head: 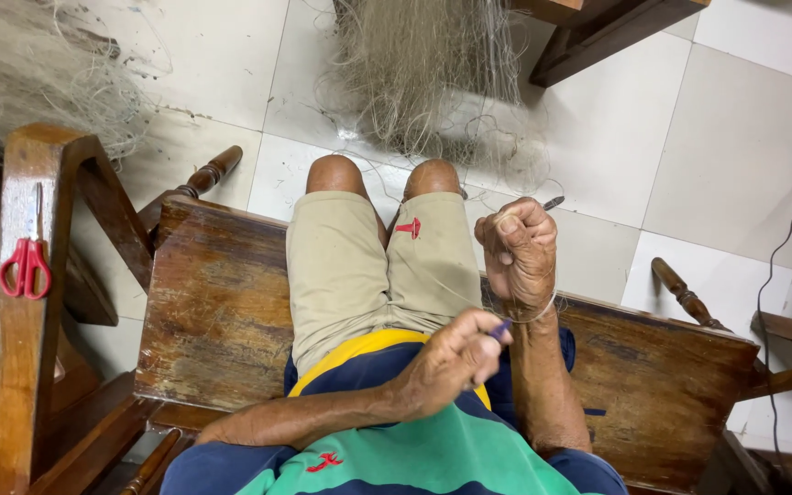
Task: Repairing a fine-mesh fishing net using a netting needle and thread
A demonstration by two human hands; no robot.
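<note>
1. The right hand (517, 252) is clenched in a fist above the right thigh, gripping a fine pale fishing line (469, 302) whose loops wrap the wrist; a thin dark needle tip (554, 202) pokes out past the knuckles.
2. The left hand (451, 356) is curled over the lap, thumb and fingers pinched on a small blue tool (500, 329), touching the same line just below the right wrist.
3. The line runs taut from the hands to a fishing net (423, 73), a hazy, tangled mass of fine grey mesh hanging down to the white tiled floor (744, 156) just beyond the knees.
4. More of that wispy net (29, 73) heaps at the upper left.
5. The person sits on a worn, scuffed wooden bench (217, 312) with turned, rounded arm ends; bare planks lie open on both sides of the khaki shorts (341, 266).
6. Red-handled scissors (26, 266) rest on the flat wooden armrest (20, 367) at the left, well apart from both hands.
7. A dark cable (767, 302) trails down the floor by the right edge.
</note>
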